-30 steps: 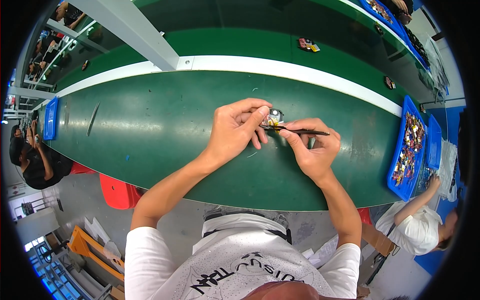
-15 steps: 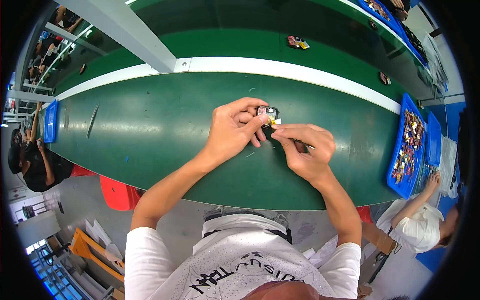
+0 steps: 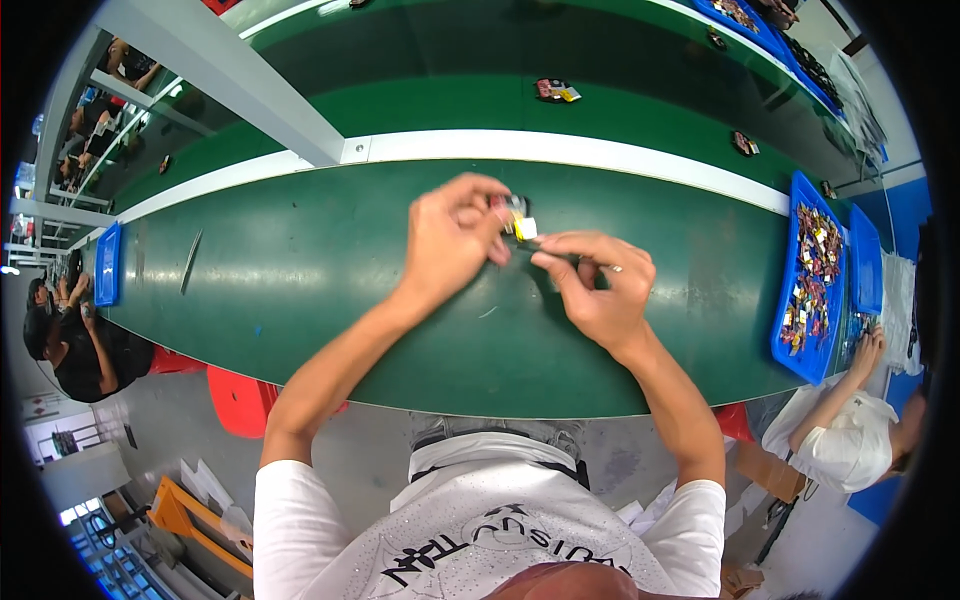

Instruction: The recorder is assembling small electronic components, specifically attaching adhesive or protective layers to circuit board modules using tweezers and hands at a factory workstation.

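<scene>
My left hand [image 3: 448, 238] grips a small black electronic device [image 3: 518, 203] over the green table, its fingers closed around the side. A yellow-and-white piece [image 3: 525, 228] shows on the device's near edge. Just to the right, my right hand [image 3: 608, 295] is closed in a pinch on a slim stick-like tool [image 3: 616, 268], most of which the fingers hide. Its exact kind cannot be made out. The right fingertips are close to the yellow-and-white piece; blur hides whether they touch it.
A blue tray [image 3: 779, 335] full of small colourful parts stands at the right. Beyond the white rail [image 3: 560, 147], similar devices [image 3: 556, 91] lie on a green belt. A thin metal strip [image 3: 191, 262] lies at left. Co-workers sit at both sides; a grey post [image 3: 250, 80] rises at the back.
My left hand and the device have shifted slightly left and up. The right fingers have turned, the tool now mostly hidden. The devices on the belt appear further left.
</scene>
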A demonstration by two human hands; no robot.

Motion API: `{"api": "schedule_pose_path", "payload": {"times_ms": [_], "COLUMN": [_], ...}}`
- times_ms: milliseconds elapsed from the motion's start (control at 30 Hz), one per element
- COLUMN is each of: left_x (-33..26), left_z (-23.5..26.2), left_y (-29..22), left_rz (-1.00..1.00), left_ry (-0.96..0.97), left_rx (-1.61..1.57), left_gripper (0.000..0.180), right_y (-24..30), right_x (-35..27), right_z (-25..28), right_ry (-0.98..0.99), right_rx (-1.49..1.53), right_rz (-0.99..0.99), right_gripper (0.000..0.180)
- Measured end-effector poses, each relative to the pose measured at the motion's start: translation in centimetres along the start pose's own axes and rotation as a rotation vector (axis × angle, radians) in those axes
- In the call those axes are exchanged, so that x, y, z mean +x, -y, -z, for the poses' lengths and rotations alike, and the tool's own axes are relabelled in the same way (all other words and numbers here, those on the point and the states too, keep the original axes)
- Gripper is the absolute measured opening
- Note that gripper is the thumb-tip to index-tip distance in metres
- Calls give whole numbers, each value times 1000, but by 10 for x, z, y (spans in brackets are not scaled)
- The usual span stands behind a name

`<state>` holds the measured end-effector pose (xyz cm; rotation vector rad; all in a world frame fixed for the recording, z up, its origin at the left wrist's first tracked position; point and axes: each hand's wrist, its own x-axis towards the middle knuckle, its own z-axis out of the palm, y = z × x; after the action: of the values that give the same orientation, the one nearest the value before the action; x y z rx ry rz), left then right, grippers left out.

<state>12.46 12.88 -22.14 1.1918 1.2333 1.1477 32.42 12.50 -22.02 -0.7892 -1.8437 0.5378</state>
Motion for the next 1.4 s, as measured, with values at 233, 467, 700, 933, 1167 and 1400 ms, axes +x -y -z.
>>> {"api": "schedule_pose_path", "payload": {"times_ms": [233,467,700,933,1167,1400], "left_x": [124,160,190,175,66,-9], "left_z": [53,50,-10,-9,3,-5], "left_y": [-3,5,0,-2,-5,0], "left_rz": [-141,-351,-36,-6,-159,-7], "left_ry": [-378,-809,-214,-283,-117,-32], "left_rx": [298,1055,598,536,233,134], "left_gripper": [21,26,29,25,14,16], "right_y": [-15,-19,-16,-15,-10,-6], "right_x": [0,-2,0,-1,0,-1], "right_z": [-1,-1,-2,-2,1,7], "right_ry": [-168,-124,-106,-108,-111,-103], "right_rx": [26,-16,-24,7,231,480], "right_rz": [-94,-83,-71,-98,-323,-548], "right_gripper": [16,17,17,16,12,11]}}
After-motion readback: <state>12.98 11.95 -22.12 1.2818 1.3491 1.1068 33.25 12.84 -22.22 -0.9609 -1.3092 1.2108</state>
